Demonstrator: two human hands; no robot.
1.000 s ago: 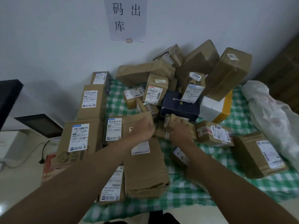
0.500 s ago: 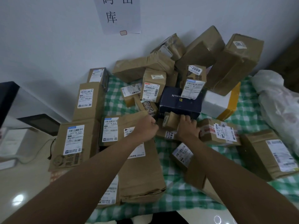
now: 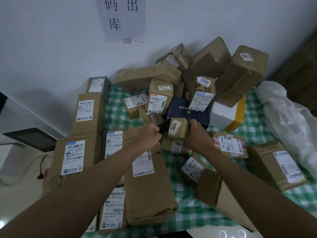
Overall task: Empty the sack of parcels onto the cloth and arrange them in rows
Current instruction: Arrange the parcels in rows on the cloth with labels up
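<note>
A green checked cloth [image 3: 118, 114] carries many brown taped parcels. My right hand [image 3: 197, 136] grips a small brown box marked 3000 [image 3: 178, 128], tilted just in front of a navy box [image 3: 187, 110]. My left hand [image 3: 148, 137] is curled in a fist right beside that small box, above the top edge of a long brown parcel [image 3: 149, 191]; whether it holds anything is unclear. Three labelled parcels [image 3: 73, 157] [image 3: 87, 114] [image 3: 97, 85] stand in a line along the left. The crumpled white sack [image 3: 288, 124] lies at the right.
A jumbled heap of bigger parcels [image 3: 205, 60] leans against the white wall at the back. A white box with yellow tape [image 3: 223, 115] sits right of the navy one. A paper sign [image 3: 121, 18] hangs on the wall. A black device [image 3: 32, 140] and cable [image 3: 41, 169] are left.
My right hand has closed on the small box and tipped it up toward the navy box. Both hands have reached a little farther into the heap.
</note>
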